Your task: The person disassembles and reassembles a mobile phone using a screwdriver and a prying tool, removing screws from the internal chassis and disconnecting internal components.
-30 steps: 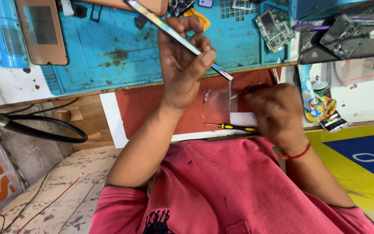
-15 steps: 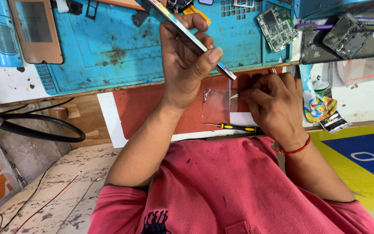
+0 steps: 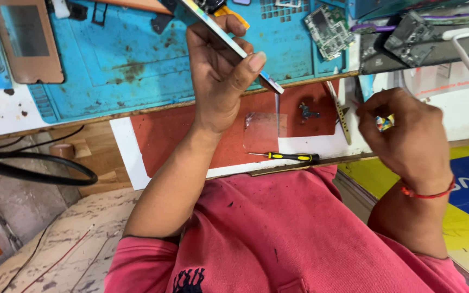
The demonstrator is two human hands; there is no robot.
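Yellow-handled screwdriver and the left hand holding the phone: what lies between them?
In the head view, a clear plastic film lies on the red mat between the screwdriver and the left hand gripping the phone.

Wooden workbench (image 3: 90, 144) carries a stained blue work mat (image 3: 120, 59) at its rear and a red pad (image 3: 180, 135) at its front edge. Worn, cracked floor (image 3: 55, 244) lies lower left. Lighting is bright and even.
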